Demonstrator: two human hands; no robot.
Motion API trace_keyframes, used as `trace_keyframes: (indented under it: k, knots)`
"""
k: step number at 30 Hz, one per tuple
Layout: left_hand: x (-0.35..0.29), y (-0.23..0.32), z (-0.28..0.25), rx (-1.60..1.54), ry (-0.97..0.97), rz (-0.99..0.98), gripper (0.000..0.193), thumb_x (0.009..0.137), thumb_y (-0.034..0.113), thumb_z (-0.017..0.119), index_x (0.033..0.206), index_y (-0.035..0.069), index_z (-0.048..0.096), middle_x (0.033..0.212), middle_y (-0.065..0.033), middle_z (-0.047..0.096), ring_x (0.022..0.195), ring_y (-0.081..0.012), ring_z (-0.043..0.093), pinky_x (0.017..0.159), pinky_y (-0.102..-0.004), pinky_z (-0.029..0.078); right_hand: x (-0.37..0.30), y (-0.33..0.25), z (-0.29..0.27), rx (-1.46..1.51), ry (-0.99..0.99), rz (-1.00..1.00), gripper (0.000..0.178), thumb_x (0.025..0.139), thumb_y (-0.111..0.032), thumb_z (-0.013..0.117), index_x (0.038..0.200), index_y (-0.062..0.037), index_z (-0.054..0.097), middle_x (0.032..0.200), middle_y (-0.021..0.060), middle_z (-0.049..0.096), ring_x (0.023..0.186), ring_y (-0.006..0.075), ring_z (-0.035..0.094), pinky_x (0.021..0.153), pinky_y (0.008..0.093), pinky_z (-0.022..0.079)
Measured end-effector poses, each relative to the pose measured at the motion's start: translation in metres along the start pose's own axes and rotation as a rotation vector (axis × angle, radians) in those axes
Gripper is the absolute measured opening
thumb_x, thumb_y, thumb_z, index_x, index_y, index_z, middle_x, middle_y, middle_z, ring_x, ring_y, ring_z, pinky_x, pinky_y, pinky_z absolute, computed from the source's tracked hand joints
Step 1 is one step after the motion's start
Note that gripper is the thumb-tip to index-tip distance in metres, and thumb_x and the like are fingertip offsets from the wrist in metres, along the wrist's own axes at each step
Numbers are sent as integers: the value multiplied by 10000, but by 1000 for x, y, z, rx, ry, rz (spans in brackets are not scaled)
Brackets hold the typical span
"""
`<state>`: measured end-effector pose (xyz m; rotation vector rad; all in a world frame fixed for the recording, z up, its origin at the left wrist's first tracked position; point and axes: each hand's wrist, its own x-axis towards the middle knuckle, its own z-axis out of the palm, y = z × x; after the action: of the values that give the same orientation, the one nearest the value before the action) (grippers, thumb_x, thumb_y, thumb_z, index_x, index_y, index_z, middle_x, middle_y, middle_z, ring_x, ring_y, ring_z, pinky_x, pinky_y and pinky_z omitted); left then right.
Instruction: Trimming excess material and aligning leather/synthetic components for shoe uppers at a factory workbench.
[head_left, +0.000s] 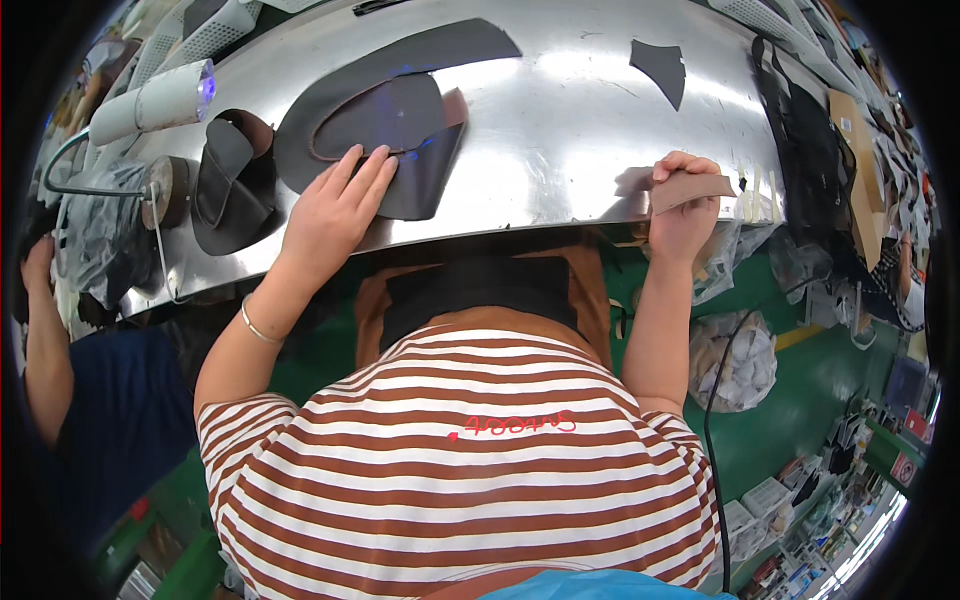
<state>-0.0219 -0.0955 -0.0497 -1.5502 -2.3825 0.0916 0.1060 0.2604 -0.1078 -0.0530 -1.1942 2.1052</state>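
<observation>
A large curved dark grey leather piece [305, 115], with a brownish edge showing along an inner curve, lies on the metal table at left of centre. My left hand [335, 210] rests on its near side, fingers stretched out and fairly flat. At the table's front edge to the right, my right hand [685, 232] is closed around a small brown leather strip [692, 190], held between thumb and fingers. Farther back on the right lies a small angular dark leather piece [660, 70], touched by neither hand.
A folded dark leather piece [235, 180] lies left of my left hand, near a white lamp [150, 103] with a violet glow. Black material [815, 130] hangs over the table's right end. A filled clear plastic bag [735, 360] stands on the green floor. Another person's arm [45, 350] shows at far left.
</observation>
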Motion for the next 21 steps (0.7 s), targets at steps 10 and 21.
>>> trace_keyframes:
  k: [10,21]
  knots:
    - [75,29,-22,-386,280,-199,373,744,122,664,1097,31,588,1073,-114,574,1108,-308,484,940,-431,391,-1,1,15,-208,40,27,46,926,-13,454,913,-35,492,848,135,609,731,167,561,701,255,463]
    - [120,-3,17,-1282,-223,-95,231,856,201,644,958,-4,618,745,-99,603,665,-228,522,651,-312,445,-3,-5,10,-286,-140,150,291,824,96,379,1055,-9,521,935,68,592,792,100,543,713,208,439]
